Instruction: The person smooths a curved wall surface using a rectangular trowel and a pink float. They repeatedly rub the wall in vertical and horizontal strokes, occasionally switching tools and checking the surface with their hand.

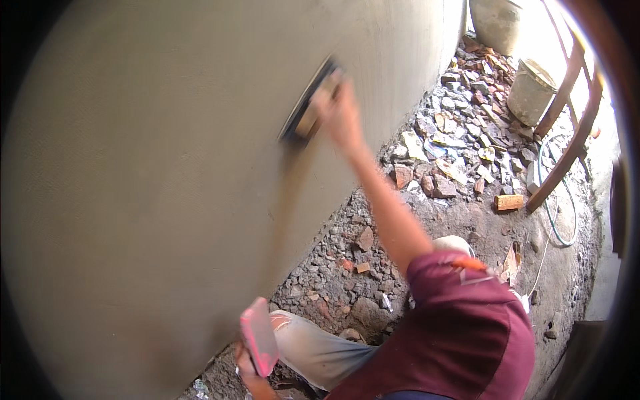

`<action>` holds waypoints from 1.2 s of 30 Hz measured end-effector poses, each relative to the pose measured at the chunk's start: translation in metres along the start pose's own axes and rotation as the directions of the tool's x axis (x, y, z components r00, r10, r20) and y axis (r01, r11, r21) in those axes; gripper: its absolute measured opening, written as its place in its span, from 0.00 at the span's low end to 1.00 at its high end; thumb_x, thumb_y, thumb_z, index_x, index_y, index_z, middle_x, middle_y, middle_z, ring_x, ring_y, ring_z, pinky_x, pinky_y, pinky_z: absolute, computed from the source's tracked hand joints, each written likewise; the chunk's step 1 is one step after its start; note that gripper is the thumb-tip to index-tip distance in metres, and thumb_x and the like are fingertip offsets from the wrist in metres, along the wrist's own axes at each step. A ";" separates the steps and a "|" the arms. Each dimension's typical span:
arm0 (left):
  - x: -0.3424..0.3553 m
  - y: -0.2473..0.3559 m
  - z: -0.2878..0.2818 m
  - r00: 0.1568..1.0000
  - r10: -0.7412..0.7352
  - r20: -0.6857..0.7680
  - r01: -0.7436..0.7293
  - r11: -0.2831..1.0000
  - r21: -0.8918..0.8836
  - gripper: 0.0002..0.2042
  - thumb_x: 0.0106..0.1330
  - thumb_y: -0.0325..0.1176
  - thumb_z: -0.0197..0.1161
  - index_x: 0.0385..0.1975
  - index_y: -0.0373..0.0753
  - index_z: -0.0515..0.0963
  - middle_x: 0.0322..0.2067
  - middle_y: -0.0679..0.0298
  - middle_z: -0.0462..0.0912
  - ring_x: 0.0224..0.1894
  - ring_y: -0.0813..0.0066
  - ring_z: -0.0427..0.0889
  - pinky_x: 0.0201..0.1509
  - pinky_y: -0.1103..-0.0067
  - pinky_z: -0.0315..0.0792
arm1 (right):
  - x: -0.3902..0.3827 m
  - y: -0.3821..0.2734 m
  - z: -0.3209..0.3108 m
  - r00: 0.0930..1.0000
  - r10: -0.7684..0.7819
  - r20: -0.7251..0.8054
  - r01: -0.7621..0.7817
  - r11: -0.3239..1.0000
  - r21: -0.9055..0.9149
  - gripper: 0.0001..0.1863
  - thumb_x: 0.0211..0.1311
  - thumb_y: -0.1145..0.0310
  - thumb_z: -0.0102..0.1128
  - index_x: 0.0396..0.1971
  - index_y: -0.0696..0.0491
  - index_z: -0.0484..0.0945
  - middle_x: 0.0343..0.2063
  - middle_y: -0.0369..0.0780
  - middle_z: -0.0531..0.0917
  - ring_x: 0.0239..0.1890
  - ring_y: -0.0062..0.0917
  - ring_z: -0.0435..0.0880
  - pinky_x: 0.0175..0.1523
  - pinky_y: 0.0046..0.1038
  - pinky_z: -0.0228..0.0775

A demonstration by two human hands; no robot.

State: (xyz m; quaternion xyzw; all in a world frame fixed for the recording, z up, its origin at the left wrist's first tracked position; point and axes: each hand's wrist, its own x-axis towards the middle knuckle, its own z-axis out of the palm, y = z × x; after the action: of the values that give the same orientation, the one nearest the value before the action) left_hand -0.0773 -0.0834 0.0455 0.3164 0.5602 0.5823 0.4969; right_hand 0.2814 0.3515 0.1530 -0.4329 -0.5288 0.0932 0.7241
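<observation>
My right hand [337, 107] is closed on the pale handle of a dark rectangular trowel [297, 123], pressed to the smooth grey plastered wall [147, 167] at upper centre, my arm stretched up toward it. Low in the view, beside the wall's foot, my left hand [247, 363] grips a pink rectangular float [261, 337] with grey smears on its face, held tilted near my bent knee. The fingers of the right hand are a little blurred.
Broken stones and brick rubble [460, 140] line the wall's foot. At right are a dirty bucket [530, 92], a larger container [495, 23], leaning curved timbers [567, 153], a looped hose [568, 237], a wooden offcut [509, 202] and rough ground [493, 233].
</observation>
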 end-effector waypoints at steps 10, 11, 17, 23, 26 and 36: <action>0.062 0.118 0.098 0.903 0.228 0.364 -0.332 0.908 0.255 0.40 0.59 0.56 0.68 0.60 0.25 0.70 0.54 0.53 0.79 0.54 0.65 0.80 0.63 0.72 0.69 | -0.120 -0.046 0.002 0.998 0.063 0.019 -0.065 0.993 0.099 0.40 0.64 0.71 0.60 0.73 0.61 0.53 0.53 0.56 0.81 0.31 0.34 0.85 0.36 0.34 0.78; 0.053 0.112 0.086 0.935 0.253 0.247 -0.311 0.921 0.234 0.40 0.59 0.55 0.68 0.60 0.25 0.70 0.54 0.53 0.79 0.54 0.65 0.80 0.64 0.72 0.69 | -0.068 -0.034 -0.008 0.994 0.102 -0.048 -0.094 0.984 0.152 0.38 0.66 0.71 0.59 0.72 0.64 0.53 0.55 0.55 0.80 0.36 0.32 0.86 0.39 0.33 0.79; 0.009 0.021 -0.029 0.873 0.484 -0.066 -0.419 0.812 0.406 0.29 0.68 0.41 0.59 0.63 0.27 0.69 0.56 0.50 0.79 0.55 0.59 0.81 0.61 0.65 0.75 | -0.008 -0.033 -0.013 0.951 0.252 0.178 -0.288 0.933 0.216 0.33 0.68 0.66 0.57 0.66 0.69 0.59 0.45 0.55 0.83 0.27 0.32 0.87 0.30 0.34 0.80; 0.061 0.037 -0.006 0.833 0.544 -0.098 -0.450 0.771 0.451 0.31 0.67 0.44 0.64 0.62 0.25 0.69 0.56 0.48 0.79 0.53 0.57 0.83 0.61 0.64 0.76 | -0.317 -0.136 0.071 0.863 -0.104 0.494 0.100 0.994 0.036 0.47 0.55 0.63 0.63 0.76 0.52 0.54 0.49 0.54 0.84 0.46 0.45 0.88 0.43 0.44 0.80; 0.047 0.082 0.063 0.882 0.469 0.038 -0.470 0.874 0.123 0.33 0.65 0.45 0.66 0.62 0.24 0.69 0.55 0.49 0.80 0.54 0.59 0.82 0.62 0.64 0.74 | -0.237 -0.102 0.034 0.937 0.165 0.308 -0.179 0.984 0.017 0.50 0.55 0.66 0.66 0.76 0.58 0.49 0.40 0.52 0.85 0.19 0.36 0.83 0.29 0.35 0.78; -0.009 0.018 -0.037 0.891 0.453 -0.034 -0.362 0.752 0.551 0.25 0.74 0.40 0.49 0.64 0.28 0.68 0.57 0.51 0.78 0.55 0.59 0.81 0.55 0.65 0.79 | -0.037 0.028 -0.018 0.988 0.115 0.099 -0.111 0.993 -0.049 0.40 0.63 0.61 0.63 0.72 0.59 0.57 0.49 0.55 0.81 0.31 0.35 0.85 0.35 0.36 0.78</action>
State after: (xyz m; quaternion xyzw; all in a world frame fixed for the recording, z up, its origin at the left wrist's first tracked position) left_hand -0.1133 -0.1020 0.0582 0.5063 0.6551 0.5231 0.2021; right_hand 0.2896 0.3373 0.1055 -0.4723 -0.5414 0.1446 0.6803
